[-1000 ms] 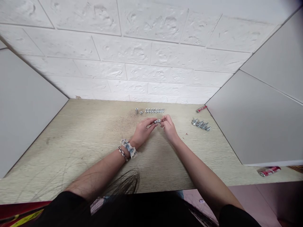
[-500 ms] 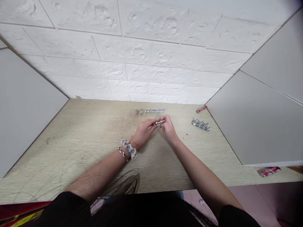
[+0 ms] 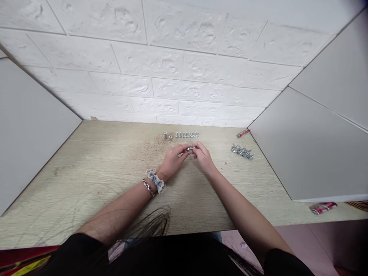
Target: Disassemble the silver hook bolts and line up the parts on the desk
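Observation:
A small silvery bolt (image 3: 190, 149) is held between both hands above the middle of the table. The fingertips of my left hand (image 3: 172, 161) pinch its left end. My right hand (image 3: 204, 158) has its thumb and fingers closed around the right end, and they cover whatever is on that end. Just beyond the hands stands a row of several small bolts (image 3: 187, 135). To the left of that row are a short stack of nuts (image 3: 165, 135) and a single nut (image 3: 170, 137).
Several larger metal fasteners (image 3: 243, 151) lie in a cluster at the right. A red tube-like object (image 3: 243, 133) rests by the right panel (image 3: 322, 145), another red one (image 3: 324, 208) near the front edge. A white brick-patterned wall (image 3: 166, 88) closes the back.
My right fingers have shifted along the bolt and now hide more of its right end. The left hand keeps its pinch. The view has moved very slightly.

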`<state>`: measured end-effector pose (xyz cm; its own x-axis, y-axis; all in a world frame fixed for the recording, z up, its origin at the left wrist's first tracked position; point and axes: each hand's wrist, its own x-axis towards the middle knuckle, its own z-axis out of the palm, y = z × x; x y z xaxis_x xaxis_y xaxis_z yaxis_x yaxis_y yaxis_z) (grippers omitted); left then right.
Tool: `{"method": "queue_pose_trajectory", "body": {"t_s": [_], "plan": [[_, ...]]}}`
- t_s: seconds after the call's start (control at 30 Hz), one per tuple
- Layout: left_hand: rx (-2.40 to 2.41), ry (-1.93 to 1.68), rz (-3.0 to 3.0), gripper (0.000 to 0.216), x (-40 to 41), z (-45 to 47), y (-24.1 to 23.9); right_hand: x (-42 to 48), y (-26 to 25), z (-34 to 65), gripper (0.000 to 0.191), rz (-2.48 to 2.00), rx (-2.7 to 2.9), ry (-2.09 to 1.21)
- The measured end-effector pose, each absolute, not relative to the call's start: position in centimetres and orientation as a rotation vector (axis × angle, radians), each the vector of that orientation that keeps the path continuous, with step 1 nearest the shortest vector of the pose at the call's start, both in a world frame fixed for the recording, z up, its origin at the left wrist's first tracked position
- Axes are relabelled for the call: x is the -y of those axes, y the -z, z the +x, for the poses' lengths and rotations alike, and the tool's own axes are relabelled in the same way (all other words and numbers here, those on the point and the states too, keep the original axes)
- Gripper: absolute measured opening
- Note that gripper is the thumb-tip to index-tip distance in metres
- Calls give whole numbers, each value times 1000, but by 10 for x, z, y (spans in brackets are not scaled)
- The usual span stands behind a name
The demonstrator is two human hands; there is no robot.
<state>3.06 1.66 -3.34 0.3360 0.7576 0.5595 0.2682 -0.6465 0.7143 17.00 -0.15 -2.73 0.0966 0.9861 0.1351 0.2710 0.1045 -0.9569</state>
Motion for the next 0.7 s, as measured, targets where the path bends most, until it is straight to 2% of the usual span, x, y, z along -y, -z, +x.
{"method": "queue_pose_trajectory", "body": {"t_s": [0.03, 0.13, 0.2, 0.23, 0.33, 0.43, 0.5, 0.6, 0.63, 0.7], "plan": [[-895, -1277, 2096, 21, -17, 31, 33, 2, 27, 170, 6, -1331, 1369, -891], [-892, -1279, 2094, 23, -16, 30, 33, 5, 25, 169, 19, -1347, 1363, -823], [-904, -1287, 2098, 22, -16, 30, 33, 7, 23, 169, 11, -1404, 1365, -749], [-912, -1292, 2102, 22, -16, 30, 33, 8, 23, 169, 14, -1428, 1367, -721], [-920, -1294, 2124, 21, -16, 30, 33, 7, 23, 171, 38, -1478, 1386, -730], [-905, -1284, 2153, 21, -16, 29, 32, 5, 24, 173, 46, -1525, 1406, -796], [-901, -1282, 2148, 21, -16, 30, 32, 3, 23, 174, 41, -1513, 1428, -799], [-909, -1281, 2113, 21, -16, 30, 32, 3, 23, 175, 11, -1398, 1444, -813], [-913, -1279, 2105, 21, -16, 30, 32, 3, 23, 176, 7, -1360, 1438, -822], [-925, -1274, 2098, 22, -17, 30, 33, 3, 23, 177, 26, -1325, 1429, -820]]}}
